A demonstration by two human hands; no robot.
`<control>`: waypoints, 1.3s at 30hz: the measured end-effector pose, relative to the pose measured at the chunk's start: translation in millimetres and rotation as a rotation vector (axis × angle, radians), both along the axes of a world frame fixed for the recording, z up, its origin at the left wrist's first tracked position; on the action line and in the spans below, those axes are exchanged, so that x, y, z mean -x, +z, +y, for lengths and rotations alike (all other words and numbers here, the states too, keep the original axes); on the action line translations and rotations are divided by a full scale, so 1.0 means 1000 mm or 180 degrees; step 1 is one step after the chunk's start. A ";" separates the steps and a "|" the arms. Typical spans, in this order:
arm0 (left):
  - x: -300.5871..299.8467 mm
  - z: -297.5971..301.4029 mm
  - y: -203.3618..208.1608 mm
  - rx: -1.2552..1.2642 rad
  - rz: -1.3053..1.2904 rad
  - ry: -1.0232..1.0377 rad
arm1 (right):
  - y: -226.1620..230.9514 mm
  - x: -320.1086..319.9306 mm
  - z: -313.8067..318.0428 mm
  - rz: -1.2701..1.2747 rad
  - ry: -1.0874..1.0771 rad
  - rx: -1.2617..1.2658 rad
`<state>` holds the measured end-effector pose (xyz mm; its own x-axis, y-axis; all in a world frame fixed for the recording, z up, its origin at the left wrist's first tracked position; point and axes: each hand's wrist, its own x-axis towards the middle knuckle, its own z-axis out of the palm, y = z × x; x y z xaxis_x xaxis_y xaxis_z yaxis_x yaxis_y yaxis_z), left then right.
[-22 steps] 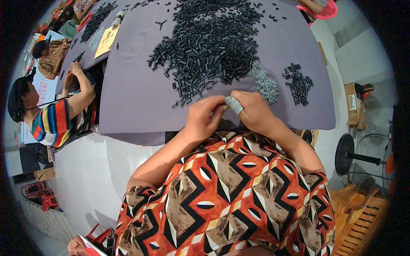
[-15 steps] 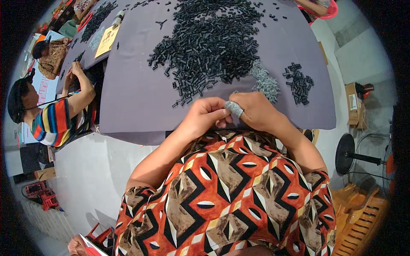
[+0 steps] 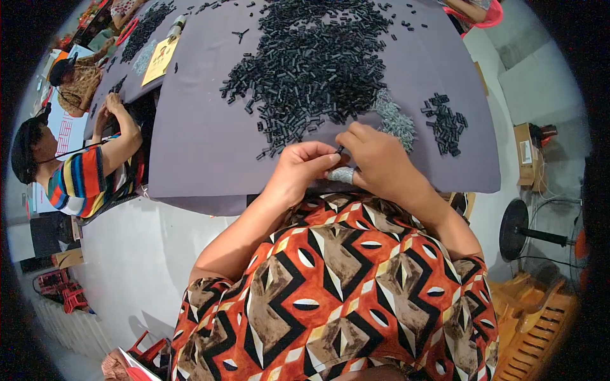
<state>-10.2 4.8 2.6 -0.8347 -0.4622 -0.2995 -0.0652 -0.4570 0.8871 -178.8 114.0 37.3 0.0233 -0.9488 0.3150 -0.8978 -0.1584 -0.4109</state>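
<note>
My left hand (image 3: 300,170) is closed, its thumb and forefinger pinching a small black plastic piece (image 3: 339,151) at the table's near edge. My right hand (image 3: 381,157) meets it from the other side, fingers curled in on the same piece. Silvery-grey tape (image 3: 340,174) is wrapped round the right thumb. Beyond both hands spreads a large heap of short black plastic tubes (image 3: 311,70). Close to my right hand lies a pile of small clear-grey pieces (image 3: 395,122). Further right is a smaller pile of black pieces (image 3: 446,125).
A grey-purple cloth covers the table (image 3: 203,140). At the left, a co-worker in a striped shirt (image 3: 86,181) handles a black piece near a yellow card (image 3: 159,62). A black fan (image 3: 513,228) and a wooden chair (image 3: 534,324) stand at the right.
My right hand has shifted slightly and its fingers have lifted, with the taped thumb now lower. The small black piece now shows between my fingertips. My left hand has barely moved.
</note>
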 end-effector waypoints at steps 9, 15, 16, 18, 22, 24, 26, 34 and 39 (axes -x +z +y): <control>0.000 0.002 -0.009 0.0344 -0.0037 0.0112 | -0.019 -0.010 -0.005 0.0124 -0.0043 0.0180; 0.001 0.005 -0.011 0.0511 -0.0027 0.0159 | -0.018 -0.012 -0.004 0.0223 -0.0083 0.0128; 0.001 0.005 -0.011 0.0553 -0.0040 0.0128 | -0.017 -0.011 -0.003 0.0149 -0.0082 0.0058; 0.001 0.007 -0.006 0.0295 -0.0069 0.0180 | -0.014 -0.008 -0.002 -0.0057 -0.0070 0.0019; -0.002 0.007 -0.005 0.0018 -0.0052 0.0133 | -0.009 -0.009 0.000 -0.0384 -0.0008 -0.0131; -0.003 0.004 -0.004 -0.0102 0.0042 0.0056 | -0.005 -0.009 0.000 -0.0429 -0.0022 -0.0109; -0.004 0.003 -0.005 -0.0224 0.0136 -0.0014 | -0.002 -0.008 0.000 -0.0474 -0.0029 -0.0089; -0.004 0.003 -0.007 -0.0272 0.0089 0.0066 | -0.010 -0.004 -0.001 -0.0180 0.0020 -0.0068; -0.004 0.002 -0.006 -0.0276 -0.0013 0.0090 | -0.017 -0.009 -0.004 0.0011 -0.0049 0.0168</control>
